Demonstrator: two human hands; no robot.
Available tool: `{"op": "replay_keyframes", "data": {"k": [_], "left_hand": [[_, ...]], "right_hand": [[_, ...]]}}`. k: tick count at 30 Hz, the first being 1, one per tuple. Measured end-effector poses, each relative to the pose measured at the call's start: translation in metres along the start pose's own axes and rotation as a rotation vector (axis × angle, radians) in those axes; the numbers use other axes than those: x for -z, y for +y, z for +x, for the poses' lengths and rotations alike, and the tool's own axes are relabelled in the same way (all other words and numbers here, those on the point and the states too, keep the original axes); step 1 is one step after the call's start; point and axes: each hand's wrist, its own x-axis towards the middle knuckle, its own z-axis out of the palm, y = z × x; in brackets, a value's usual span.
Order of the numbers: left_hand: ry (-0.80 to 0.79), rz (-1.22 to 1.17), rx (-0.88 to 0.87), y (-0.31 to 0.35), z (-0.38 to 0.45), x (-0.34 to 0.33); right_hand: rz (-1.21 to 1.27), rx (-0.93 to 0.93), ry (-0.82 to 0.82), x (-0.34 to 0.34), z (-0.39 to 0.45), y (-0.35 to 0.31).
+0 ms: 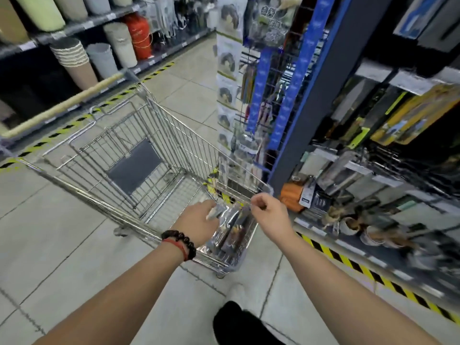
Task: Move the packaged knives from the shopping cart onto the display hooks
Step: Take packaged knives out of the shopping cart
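A wire shopping cart (pixel 119 150) stands on the tiled aisle in front of me. Several packaged knives (pixel 231 227) in shiny clear plastic lie in its near right corner. My left hand (pixel 199 222), with a bead bracelet on the wrist, reaches into the cart and grips the top of one package. My right hand (pixel 268 210) hovers over the cart's near right rim with its fingers curled; blur hides whether it pinches anything. The display hooks (pixel 388 155) with hanging knives and kitchen tools run along the shelf on the right.
A dark blue post (pixel 323 100) and a wire rack with hanging packets (pixel 261 95) stand just beyond the cart. Yellow-black floor tape (pixel 353 265) edges the right shelf. Bins and baskets (pixel 74 58) fill the left shelves. My dark shoe (pixel 236 322) is below.
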Motion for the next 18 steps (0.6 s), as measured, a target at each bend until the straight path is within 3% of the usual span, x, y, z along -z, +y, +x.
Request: {"op": "replay_keyframes", "data": {"k": [11, 18], "left_hand": [[-0.175, 0.126, 0.051, -0.039, 0.102, 0.015], [-0.383, 0.108, 0.081, -0.082, 0.182, -0.020]], "right_hand": [[0.067, -0.171, -0.011, -0.074, 0.098, 0.018], [0.129, -0.436, -0.065, -0.122, 0.117, 0.058]]}}
